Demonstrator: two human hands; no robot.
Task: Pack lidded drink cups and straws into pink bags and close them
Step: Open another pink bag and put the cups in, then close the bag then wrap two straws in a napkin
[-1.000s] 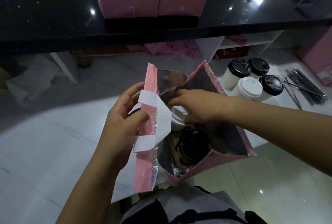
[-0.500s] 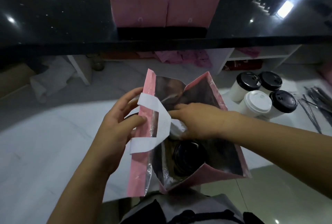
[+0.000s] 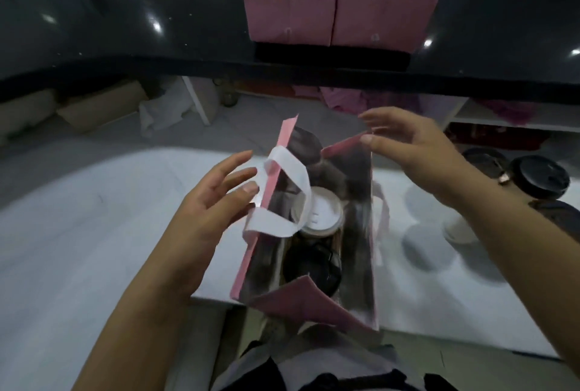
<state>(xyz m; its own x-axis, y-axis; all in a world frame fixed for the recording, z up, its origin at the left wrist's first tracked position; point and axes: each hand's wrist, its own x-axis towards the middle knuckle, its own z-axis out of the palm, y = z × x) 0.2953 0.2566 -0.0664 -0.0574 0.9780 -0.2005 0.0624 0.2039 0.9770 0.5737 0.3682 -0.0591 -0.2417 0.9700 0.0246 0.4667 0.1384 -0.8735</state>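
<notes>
Pink bag (image 3: 282, 299) gapes; inside, white-lidded cup (image 3: 324, 211) half under the handle (image 3: 292, 169), black-lidded cup (image 3: 317, 265) murky. Left hand (image 3: 207, 214) and right hand (image 3: 417, 149) flank bag, fingers spread, gripping nothing; contact blurred.

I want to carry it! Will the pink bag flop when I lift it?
Probably a bit floppy: the pink bag has thin walls that bend and crease. Likely bottom-heavy: a white-lidded cup and black-lidded cup stand inside. Lifting by the white handle should keep it upright.

The head-worn wide-angle camera looks down, close over the pink bag (image 3: 292, 299).
</notes>
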